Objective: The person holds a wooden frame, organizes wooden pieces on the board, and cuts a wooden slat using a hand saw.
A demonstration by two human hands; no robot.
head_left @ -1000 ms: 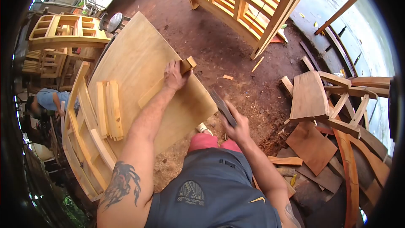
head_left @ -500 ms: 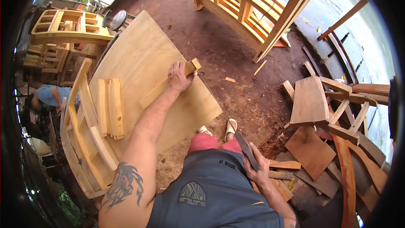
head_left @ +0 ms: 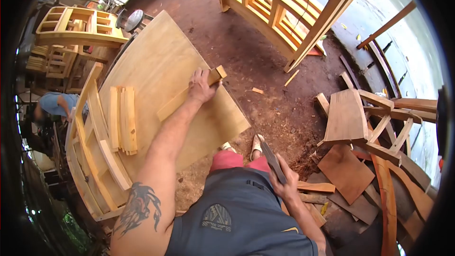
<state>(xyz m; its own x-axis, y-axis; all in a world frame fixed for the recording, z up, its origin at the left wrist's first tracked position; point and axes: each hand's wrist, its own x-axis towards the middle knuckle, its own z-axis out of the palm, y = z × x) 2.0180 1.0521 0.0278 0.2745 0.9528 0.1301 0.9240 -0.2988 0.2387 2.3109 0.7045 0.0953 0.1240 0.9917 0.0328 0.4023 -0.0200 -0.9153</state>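
My left hand (head_left: 203, 87) is closed around a short length of pale wood (head_left: 176, 103) near its far end. This wood lies slantwise on a large plywood sheet (head_left: 156, 52). In my right hand (head_left: 286, 180), low by my hip, is a long dark flat bar (head_left: 272, 161), which points up and away from me; its exact kind is unclear. Several pale wooden strips (head_left: 124, 119) lie side by side on the sheet, left of my left forearm. Next to them is a curved slatted wooden frame (head_left: 87, 137).
A tall slatted wooden frame (head_left: 265, 9) stands ahead on the dirt floor (head_left: 265, 109). To my right are an unfinished chair-like piece (head_left: 348, 114) and piled boards (head_left: 346, 173). More wooden frames (head_left: 80, 23) are stacked at left, with a person (head_left: 59, 104) bending beyond.
My right hand and the dark bar have shifted slightly up and to the left. My left hand keeps its grip on the wood in the same place.
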